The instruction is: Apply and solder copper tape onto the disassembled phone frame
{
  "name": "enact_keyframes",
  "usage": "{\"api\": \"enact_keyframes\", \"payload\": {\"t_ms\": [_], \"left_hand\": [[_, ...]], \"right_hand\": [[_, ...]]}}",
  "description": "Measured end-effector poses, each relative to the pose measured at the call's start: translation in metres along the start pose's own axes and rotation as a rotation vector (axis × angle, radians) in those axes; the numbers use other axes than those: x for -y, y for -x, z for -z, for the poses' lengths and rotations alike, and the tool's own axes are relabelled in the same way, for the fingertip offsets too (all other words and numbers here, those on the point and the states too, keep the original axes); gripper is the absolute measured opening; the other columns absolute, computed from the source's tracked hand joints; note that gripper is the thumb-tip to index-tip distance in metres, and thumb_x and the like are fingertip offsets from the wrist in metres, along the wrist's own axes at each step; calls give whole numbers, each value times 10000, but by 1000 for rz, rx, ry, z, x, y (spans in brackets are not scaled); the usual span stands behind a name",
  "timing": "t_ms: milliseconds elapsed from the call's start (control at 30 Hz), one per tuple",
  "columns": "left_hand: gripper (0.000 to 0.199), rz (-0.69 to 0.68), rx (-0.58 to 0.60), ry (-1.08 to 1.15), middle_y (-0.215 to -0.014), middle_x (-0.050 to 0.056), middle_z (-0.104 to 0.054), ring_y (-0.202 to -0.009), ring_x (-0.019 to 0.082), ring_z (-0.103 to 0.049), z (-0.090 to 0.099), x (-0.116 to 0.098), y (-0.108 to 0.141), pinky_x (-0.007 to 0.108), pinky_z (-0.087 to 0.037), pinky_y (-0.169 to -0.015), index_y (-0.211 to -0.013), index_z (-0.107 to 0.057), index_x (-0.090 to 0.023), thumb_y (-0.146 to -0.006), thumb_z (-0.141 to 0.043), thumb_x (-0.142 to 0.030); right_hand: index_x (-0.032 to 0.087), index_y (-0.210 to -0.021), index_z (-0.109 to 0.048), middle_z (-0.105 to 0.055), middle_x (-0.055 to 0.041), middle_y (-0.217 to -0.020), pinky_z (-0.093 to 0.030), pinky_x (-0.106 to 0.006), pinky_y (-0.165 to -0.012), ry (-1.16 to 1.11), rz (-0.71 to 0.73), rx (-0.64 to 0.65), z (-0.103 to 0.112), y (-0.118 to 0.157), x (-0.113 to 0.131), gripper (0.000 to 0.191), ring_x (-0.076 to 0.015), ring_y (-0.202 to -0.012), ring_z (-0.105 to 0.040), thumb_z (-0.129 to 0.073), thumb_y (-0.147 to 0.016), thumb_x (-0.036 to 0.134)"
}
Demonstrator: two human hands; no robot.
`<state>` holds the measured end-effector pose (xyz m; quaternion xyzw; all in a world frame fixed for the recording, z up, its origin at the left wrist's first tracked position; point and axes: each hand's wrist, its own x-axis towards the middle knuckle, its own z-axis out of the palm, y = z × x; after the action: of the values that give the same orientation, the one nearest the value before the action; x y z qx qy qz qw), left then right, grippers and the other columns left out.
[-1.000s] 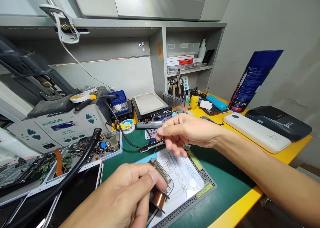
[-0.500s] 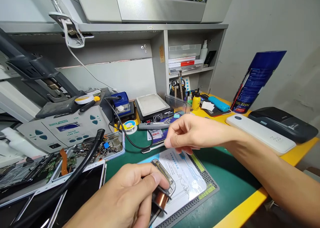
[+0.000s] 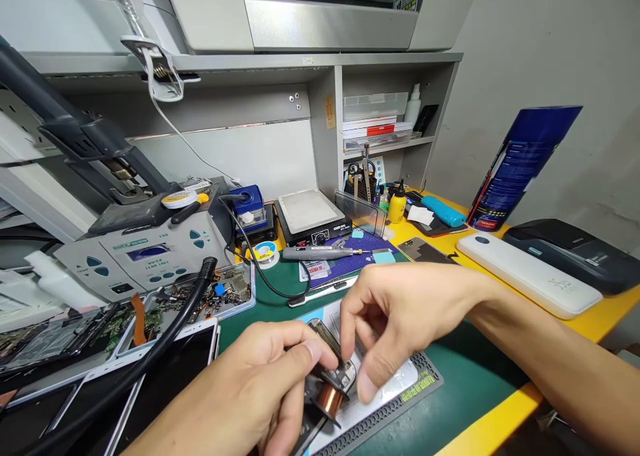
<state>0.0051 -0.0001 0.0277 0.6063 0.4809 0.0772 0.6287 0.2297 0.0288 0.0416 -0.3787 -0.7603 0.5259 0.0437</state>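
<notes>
My left hand (image 3: 260,383) is closed around a small black spool of fine copper wire (image 3: 331,400), with thumb and forefinger at the upper flange. Over the spool's right side hovers my right hand (image 3: 400,309), its curled forefinger and thumb apart. Nothing visible lies between them, though a thin wire strand would be hard to make out. Beneath the hands, a phone part with a metal edge (image 3: 321,331) rests on a white printed sheet (image 3: 405,376) over a grey-edged mat (image 3: 431,379). My left fingers hide part of it.
At left stand a grey soldering station (image 3: 150,256), a tray of circuit boards (image 3: 250,296) and white-framed phone screens (image 3: 175,363). Behind are a pen-shaped grey tool (image 3: 320,253) and a flat heating plate (image 3: 310,213). A white power bank (image 3: 530,276) lies at right.
My right hand has come down from a pinch above the mat to beside the spool, and its thumb and forefinger have parted. My left hand keeps holding the spool. The view has shifted slightly.
</notes>
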Motion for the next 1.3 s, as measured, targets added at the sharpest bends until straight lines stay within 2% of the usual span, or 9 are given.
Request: {"api": "enact_keyframes", "payload": {"t_ms": [133, 267, 467, 633, 700, 800, 900, 1033, 1300], "left_hand": [[438, 15, -24, -8, -381, -62, -493, -342, 101, -550, -1, 2, 0, 156, -369, -384, -926, -631, -180, -950, -367, -529], [392, 33, -61, -4, -392, -56, -525, -362, 104, -578, -1, 3, 3, 148, -390, -406, -874, -602, -187, -958, -367, -489], [442, 31, -73, -27, -390, -49, -528, -377, 144, -621, 4, 5, 4, 157, -393, -384, -858, -567, -180, -940, -371, -567], [527, -10, -97, -7, -410, -46, -557, -383, 159, -631, 13, 2, 6, 157, -399, -381, -1201, -524, -205, -923, -361, -621], [601, -19, -105, 43, -421, -68, -549, -383, 176, -634, 17, 0, 9, 187, -435, -385, -1389, -365, -243, -921, -365, -622], [713, 6, -140, 88, -442, -73, -553, -367, 188, -625, 23, -6, 16, 198, -435, -356, -1470, -204, -254, -903, -377, -651], [819, 2, -257, 70, -431, -57, -552, -318, 180, -581, 27, -14, 26, 202, -422, -331, -1470, -210, -208, -856, -386, -721], [813, -61, -457, 46, -413, -47, -539, -262, 153, -477, 39, -17, 30, 307, -504, -358, -1406, -367, -165, -846, -340, -754], [395, -414, -932, 1, -537, -111, -393, -372, 22, -320, 63, 6, 13, 164, -316, -367, -1086, -599, -161, -888, -581, -503]], "right_hand": [[187, -839, -699, -642, 45, -675, -329, -193, -427, 224, -21, -114, -18, 0, 9, 487, -99, -526, -512, -843, -537, 541], [175, -758, -682, -631, 4, -639, -304, -218, -434, 439, 43, -275, -39, 1, 18, 429, -115, -516, -485, -760, -615, 572], [178, -711, -647, -621, -14, -623, -338, -203, -462, 457, 57, -365, -48, 5, 22, 137, -129, -558, -502, -670, -691, 312], [197, -765, -644, -603, 40, -630, -349, -184, -440, 220, 60, -364, -27, 7, 15, 145, -103, -533, -488, -710, -694, 304], [178, -741, -617, -612, 40, -636, -378, -177, -462, -9, 96, -357, -16, 5, 10, 162, -95, -544, -505, -750, -680, 247], [160, -719, -566, -648, 20, -604, -412, -179, -438, -460, 200, -297, -4, -2, 2, 228, -99, -498, -551, -789, -681, 194], [164, -731, -545, -659, 5, -566, -427, -192, -397, -624, 251, -286, 6, -8, -3, 214, -114, -432, -573, -747, -738, 231], [149, -725, -551, -718, -45, -746, -412, -181, -383, -775, 303, -275, 16, -9, -7, 178, -86, -420, -577, -684, -795, 245], [94, -784, -645, -745, -81, -799, -433, -170, -401, -947, 278, -172, 19, -12, -10, 181, -68, -400, -579, -639, -875, 250]]}}
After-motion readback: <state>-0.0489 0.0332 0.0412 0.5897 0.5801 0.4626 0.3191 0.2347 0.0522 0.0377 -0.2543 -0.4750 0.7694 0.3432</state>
